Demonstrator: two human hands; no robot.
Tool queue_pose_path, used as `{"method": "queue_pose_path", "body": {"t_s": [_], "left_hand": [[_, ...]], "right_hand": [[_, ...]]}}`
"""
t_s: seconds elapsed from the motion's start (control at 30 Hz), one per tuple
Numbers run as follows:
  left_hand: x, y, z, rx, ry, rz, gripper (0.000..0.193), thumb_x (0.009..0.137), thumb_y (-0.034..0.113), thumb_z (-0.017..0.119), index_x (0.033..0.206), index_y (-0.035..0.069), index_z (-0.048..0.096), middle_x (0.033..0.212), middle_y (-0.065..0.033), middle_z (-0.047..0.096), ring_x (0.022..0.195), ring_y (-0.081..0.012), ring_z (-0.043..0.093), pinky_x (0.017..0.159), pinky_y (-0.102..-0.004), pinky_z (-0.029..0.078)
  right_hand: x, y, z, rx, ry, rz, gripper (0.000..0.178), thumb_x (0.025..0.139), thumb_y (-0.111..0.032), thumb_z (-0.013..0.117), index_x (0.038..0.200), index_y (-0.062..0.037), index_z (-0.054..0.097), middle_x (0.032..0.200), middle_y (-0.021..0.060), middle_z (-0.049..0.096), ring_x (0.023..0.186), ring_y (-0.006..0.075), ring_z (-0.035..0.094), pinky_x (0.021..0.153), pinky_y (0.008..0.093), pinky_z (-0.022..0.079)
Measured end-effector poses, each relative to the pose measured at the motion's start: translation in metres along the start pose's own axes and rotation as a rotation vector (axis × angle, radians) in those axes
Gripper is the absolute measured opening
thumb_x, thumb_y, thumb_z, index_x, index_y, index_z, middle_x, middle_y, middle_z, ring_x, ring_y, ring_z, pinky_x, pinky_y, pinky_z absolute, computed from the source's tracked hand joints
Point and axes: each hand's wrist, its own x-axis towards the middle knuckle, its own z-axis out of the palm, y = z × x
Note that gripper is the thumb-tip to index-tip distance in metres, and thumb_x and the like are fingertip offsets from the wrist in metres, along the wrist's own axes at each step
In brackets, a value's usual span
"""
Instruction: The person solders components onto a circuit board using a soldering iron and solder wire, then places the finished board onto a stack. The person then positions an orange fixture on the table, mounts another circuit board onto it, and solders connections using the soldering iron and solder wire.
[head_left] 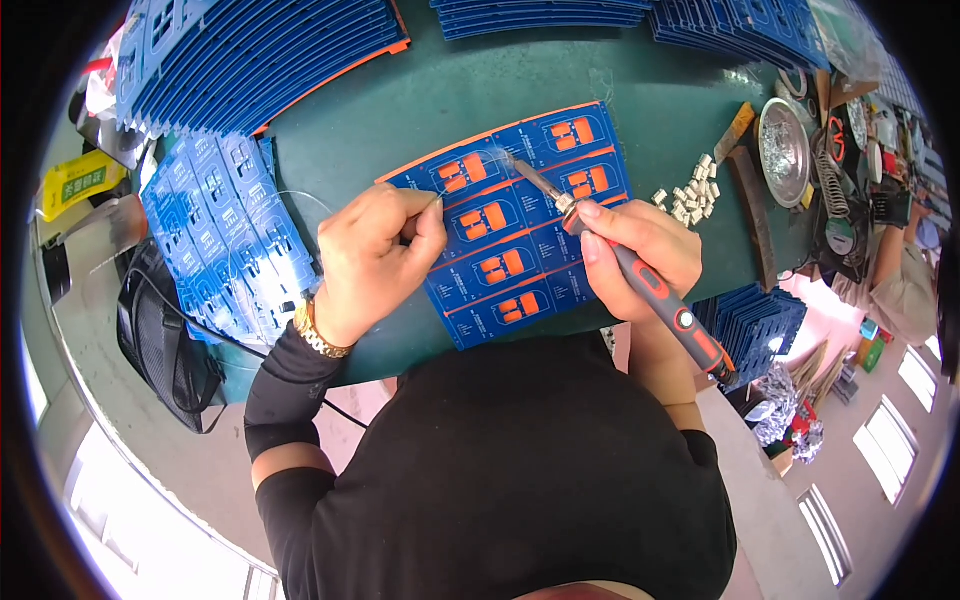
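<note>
A panel of blue circuit boards with orange showing through its cutouts lies in front of me. My right hand is closed around a grey and orange soldering iron. The iron's tip points to the upper part of the panel, and a faint wisp of smoke seems to show there. At the panel's left edge my left hand is pinched shut, thumb against forefinger. A thin solder wire loops out behind that hand; its end at the fingertips is hard to make out.
More blue panels lie at the left, with tall stacks along the back. Small whitish parts are heaped on the green table right of the panel. Beyond them stand a metal bowl and a dark bar.
</note>
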Motion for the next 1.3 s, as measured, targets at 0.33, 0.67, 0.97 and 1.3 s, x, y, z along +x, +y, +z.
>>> {"method": "queue_pose_path", "body": {"t_s": [0.33,0.67,0.97,1.3], "left_hand": [[-0.001,0.000,0.000,0.077,-0.037,0.117,0.010,0.074,-0.003,0.071,0.078,0.005,0.066,0.061,-0.0047,0.055,0.049,-0.0188,0.056,0.047,-0.0286,0.045],[-0.005,0.008,-0.004,0.103,-0.023,0.351,0.014,0.070,-0.003,0.072,0.078,0.004,0.063,0.058,-0.0028,0.051,0.046,-0.0185,0.052,0.042,-0.0300,0.038],[-0.010,0.000,0.003,0.130,-0.076,0.320,0.014,0.070,-0.003,0.071,0.074,0.004,0.060,0.056,-0.0036,0.049,0.046,-0.0192,0.051,0.042,-0.0299,0.039],[-0.013,-0.004,0.008,0.086,-0.103,0.314,0.013,0.070,-0.003,0.071,0.075,0.004,0.061,0.056,-0.0037,0.048,0.046,-0.0192,0.052,0.042,-0.0296,0.040]], "right_hand": [[-0.004,-0.002,-0.002,0.012,-0.019,0.027,0.029,0.076,0.004,0.066,0.104,0.0040,0.068,0.073,0.0125,0.068,0.057,0.0151,0.060,0.053,0.0243,0.046],[-0.017,-0.008,-0.016,0.011,0.043,-0.062,0.032,0.069,0.005,0.064,0.100,0.0036,0.069,0.070,0.0123,0.068,0.055,0.0176,0.064,0.047,0.0249,0.049],[-0.029,-0.007,-0.007,0.020,0.032,0.025,0.026,0.072,0.004,0.063,0.097,0.0035,0.069,0.067,0.0122,0.064,0.054,0.0190,0.061,0.052,0.0260,0.049],[-0.033,-0.004,-0.006,0.004,0.000,0.039,0.025,0.072,0.002,0.064,0.097,0.0038,0.069,0.066,0.0116,0.063,0.054,0.0188,0.061,0.052,0.0261,0.049]]}}
